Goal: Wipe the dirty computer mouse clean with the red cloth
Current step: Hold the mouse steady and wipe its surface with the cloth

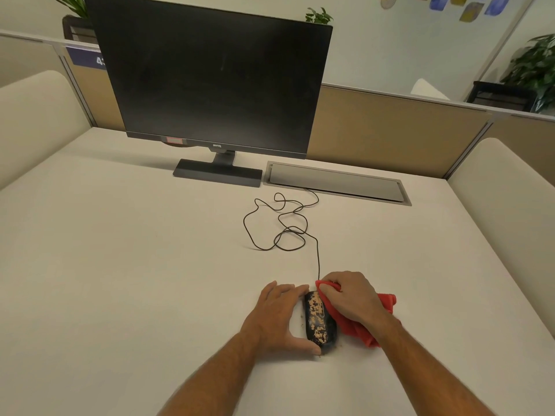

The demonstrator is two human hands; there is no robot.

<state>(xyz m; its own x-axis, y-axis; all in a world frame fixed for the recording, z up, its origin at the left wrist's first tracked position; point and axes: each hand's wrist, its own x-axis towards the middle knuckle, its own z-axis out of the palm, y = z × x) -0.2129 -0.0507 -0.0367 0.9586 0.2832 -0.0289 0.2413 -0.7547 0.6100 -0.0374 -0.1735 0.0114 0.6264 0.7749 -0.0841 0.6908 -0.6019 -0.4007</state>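
Barely begun: left hand (277,313) steadies the mouse (319,321) (tan grime all over), right hand (350,298) fingers bunching the red cloth (357,327) against it

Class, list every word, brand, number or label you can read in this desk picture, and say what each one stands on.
"BenQ": on the lower bezel of the black flat monitor.
"4", then cut off by the monitor: on the blue sign on the tan partition panel.
Pink sticker on the monitor's lower bezel: print too small to read.
Nothing readable on the dirty black mouse or the red cloth.
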